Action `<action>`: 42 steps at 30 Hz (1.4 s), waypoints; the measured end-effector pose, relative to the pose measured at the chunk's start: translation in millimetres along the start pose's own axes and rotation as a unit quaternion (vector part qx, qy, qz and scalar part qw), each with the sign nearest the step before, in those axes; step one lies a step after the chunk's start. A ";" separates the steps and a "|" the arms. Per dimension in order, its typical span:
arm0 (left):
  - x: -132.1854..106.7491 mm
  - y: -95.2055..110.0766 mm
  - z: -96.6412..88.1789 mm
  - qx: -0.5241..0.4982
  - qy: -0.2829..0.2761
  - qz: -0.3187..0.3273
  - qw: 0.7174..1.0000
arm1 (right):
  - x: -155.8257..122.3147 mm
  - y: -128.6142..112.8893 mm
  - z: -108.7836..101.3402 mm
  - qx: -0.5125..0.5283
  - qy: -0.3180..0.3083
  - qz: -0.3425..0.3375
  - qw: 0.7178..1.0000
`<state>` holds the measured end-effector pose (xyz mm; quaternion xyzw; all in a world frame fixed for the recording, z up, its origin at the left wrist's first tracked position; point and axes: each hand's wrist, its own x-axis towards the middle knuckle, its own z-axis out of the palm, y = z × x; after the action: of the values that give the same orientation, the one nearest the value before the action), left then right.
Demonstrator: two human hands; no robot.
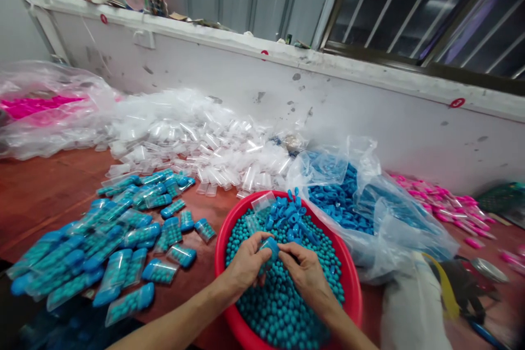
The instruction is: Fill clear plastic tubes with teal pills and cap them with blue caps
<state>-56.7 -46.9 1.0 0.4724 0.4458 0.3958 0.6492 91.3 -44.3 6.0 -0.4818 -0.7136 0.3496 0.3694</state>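
A red basin (229, 224) near the table's front edge is full of small teal beads (283, 306), with blue caps (287, 213) piled at its far side. Both hands are over the beads. My left hand (246, 265) is closed round a small clear tube with a blue cap (269, 247). My right hand (305, 270) pinches the same tube from the right side. An empty clear tube (262, 200) lies on the basin's far rim.
Several filled, blue-capped tubes (110, 251) lie spread on the red table at the left. A heap of empty clear tubes (197, 142) is behind. A plastic bag of blue caps (348, 202) sits right of the basin; pink pieces (443, 202) lie beyond.
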 end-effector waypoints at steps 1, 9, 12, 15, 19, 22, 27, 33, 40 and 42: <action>0.0 0.4 0.2 0.003 0.008 -0.005 1.000 | -0.4 0.9 1.7 0.005 -0.005 -0.005 1.000; 0.4 2.5 -3.6 -0.049 -0.008 0.004 0.999 | 11.5 -7.1 -18.6 0.156 -0.120 0.074 0.978; 0.3 1.4 -5.3 -0.033 -0.025 0.006 0.999 | 13.3 -12.4 -25.8 0.218 -0.095 0.142 0.961; -0.7 -0.2 -4.1 -0.002 -0.042 0.016 0.999 | 14.3 -14.4 -26.5 0.254 -0.034 0.168 0.952; -1.5 -1.9 -1.0 0.024 -0.045 0.022 0.998 | 17.0 -13.3 -27.1 0.244 -0.024 0.164 0.956; -0.6 -1.9 -0.9 0.011 -0.028 0.020 0.999 | 16.5 -12.4 -29.9 0.198 -0.046 0.142 0.969; 1.3 0.3 -3.1 -0.023 -0.026 0.014 0.999 | 8.7 -8.4 -27.7 0.166 -0.130 0.142 0.967; 3.7 -3.1 -4.6 -0.033 -0.033 0.024 0.999 | 6.2 2.9 -17.4 0.201 -0.031 0.164 0.965; 1.8 -0.6 -1.8 -0.011 -0.040 0.008 0.999 | 0.0 -0.5 -22.9 0.070 -0.036 0.019 0.997; 0.3 1.0 0.0 -0.008 -0.040 0.016 0.999 | 0.1 -4.3 -24.9 0.007 -0.031 0.005 0.999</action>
<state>-56.7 -46.3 1.9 0.4897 0.4084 0.3908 0.6638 111.0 -41.9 21.7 -0.4713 -0.7200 0.3715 0.3485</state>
